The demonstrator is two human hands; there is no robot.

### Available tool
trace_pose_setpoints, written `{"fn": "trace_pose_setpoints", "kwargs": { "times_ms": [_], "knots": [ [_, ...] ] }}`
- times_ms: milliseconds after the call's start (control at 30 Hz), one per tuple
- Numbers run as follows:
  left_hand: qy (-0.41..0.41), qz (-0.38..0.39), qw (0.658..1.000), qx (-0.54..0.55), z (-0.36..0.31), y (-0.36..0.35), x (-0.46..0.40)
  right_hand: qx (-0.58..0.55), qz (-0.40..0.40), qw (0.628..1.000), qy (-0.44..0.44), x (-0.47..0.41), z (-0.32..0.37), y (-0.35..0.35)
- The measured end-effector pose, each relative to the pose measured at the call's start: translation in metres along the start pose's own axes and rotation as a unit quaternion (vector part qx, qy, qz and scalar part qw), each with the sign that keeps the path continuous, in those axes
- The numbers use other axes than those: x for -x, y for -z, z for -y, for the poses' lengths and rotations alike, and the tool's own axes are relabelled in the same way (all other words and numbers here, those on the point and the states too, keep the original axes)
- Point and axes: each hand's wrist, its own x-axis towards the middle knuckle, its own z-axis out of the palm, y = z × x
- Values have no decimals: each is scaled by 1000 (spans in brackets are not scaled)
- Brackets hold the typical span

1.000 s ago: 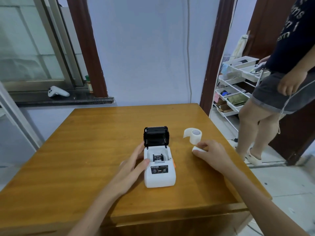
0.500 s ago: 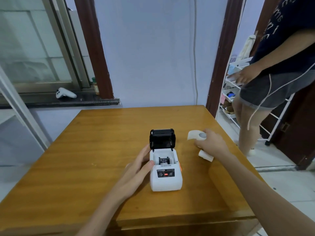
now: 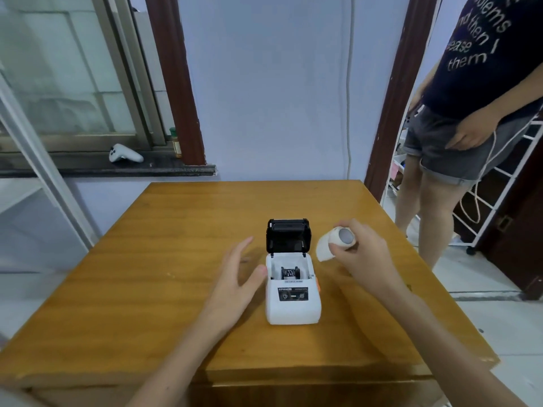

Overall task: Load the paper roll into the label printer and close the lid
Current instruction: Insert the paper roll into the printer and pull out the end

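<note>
A small white label printer (image 3: 291, 301) stands on the wooden table (image 3: 152, 259), its black lid (image 3: 288, 235) swung up and open toward the far side. The paper bay behind the control panel shows a dark spindle and holds no roll. My right hand (image 3: 363, 254) grips the white paper roll (image 3: 338, 240) just right of the lid, lifted off the table, with a loose paper tail hanging to the left. My left hand (image 3: 235, 277) rests against the printer's left side, fingers spread, thumb touching the casing.
Another person (image 3: 470, 118) stands close to the table's far right corner. A white wire rack (image 3: 499, 195) is behind them. A white game controller (image 3: 125, 154) lies on the window sill at the back left.
My right hand has closed on the paper roll and lifted it off the table toward the printer. The left hand stays at the printer's side. The other person has stepped nearer.
</note>
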Motion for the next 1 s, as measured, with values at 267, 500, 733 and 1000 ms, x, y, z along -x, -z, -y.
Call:
{"fn": "trace_pose_setpoints", "kwargs": {
  "times_ms": [267, 500, 733, 1000],
  "knots": [
    [-114, 16, 987, -110, -32, -16, -7, -167, 94, 981, 7, 15, 36, -24],
    [-131, 2, 989, -64, -33, -24, -14, -301, 143, 942, -27, 17, 45, -27],
    [-108, -30, 993, 23, -34, -24, -15, -434, 161, 873, -151, 12, 42, -21],
    [-107, 5, 994, 24, -40, -19, -11, -388, 224, 878, -171, 10, 41, -13]
  ]
}}
